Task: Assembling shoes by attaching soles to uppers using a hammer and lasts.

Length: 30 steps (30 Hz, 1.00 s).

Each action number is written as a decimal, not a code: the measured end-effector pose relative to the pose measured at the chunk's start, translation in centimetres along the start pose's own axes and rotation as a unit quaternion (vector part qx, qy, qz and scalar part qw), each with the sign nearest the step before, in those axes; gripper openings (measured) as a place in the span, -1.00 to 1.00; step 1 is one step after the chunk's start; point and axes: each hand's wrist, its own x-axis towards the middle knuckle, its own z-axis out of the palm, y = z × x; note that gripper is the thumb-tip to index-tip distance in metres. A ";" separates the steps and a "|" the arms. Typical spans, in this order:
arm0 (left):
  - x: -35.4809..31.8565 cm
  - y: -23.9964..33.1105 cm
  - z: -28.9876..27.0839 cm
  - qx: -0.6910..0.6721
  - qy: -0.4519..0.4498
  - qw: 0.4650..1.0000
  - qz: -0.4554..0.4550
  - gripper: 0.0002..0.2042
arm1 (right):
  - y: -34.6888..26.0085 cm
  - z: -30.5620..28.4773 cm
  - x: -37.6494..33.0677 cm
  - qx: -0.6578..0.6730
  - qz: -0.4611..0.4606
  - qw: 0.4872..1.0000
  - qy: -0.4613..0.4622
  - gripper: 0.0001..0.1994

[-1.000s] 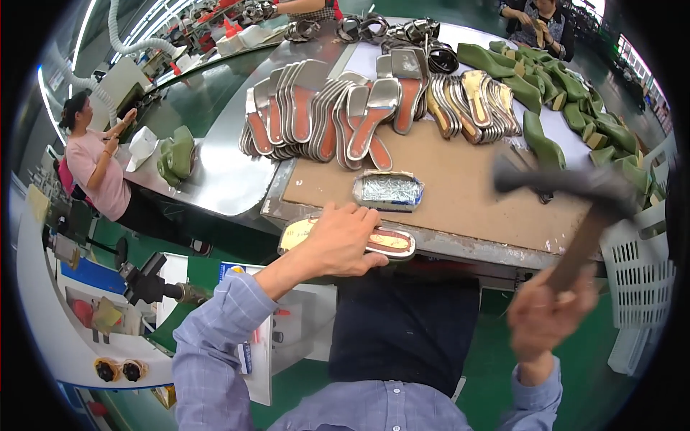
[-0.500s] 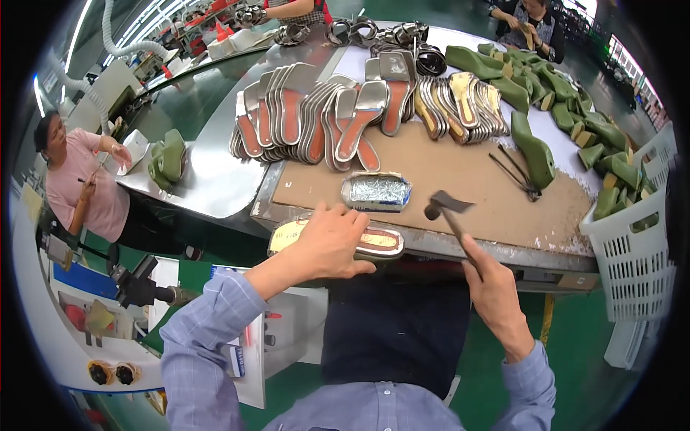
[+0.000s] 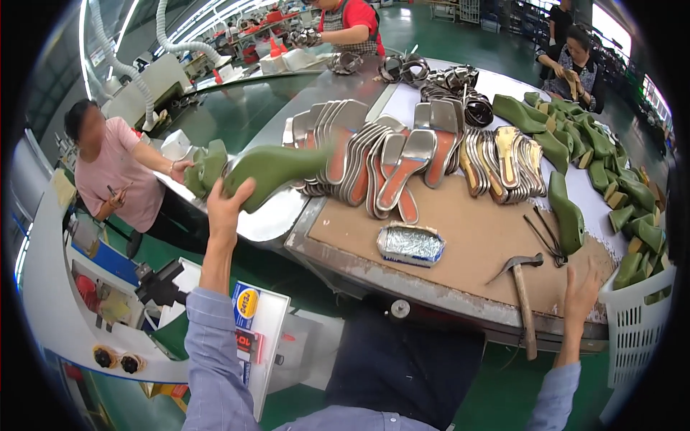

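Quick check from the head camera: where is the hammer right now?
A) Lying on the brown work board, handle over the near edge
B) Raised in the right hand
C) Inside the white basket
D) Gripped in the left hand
A. The hammer lies on the brown work board, handle past the near edge; the right hand is open beside it, and the left hand holds a green shoe last.

A glossy green floor (image 3: 496, 43) was lit by ceiling strip lights (image 3: 205, 13) (reflected brightly); a pale ribbed duct hose (image 3: 122, 68) was hung at left.
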 end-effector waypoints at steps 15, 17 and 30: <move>5.1 -7.8 6.5 0.363 0.081 0.897 0.241 -0.70 | 3.8 7.7 8.2 0.476 0.455 0.730 -0.181 -0.56; 2.7 -6.3 14.2 0.257 -0.095 0.919 0.284 -0.79 | 4.2 8.5 6.8 0.544 0.456 0.687 -0.154 -0.52; 2.3 -9.0 37.1 0.590 -0.209 0.727 0.282 -0.79 | -8.7 -9.1 -2.0 0.788 0.162 0.589 -0.083 -0.21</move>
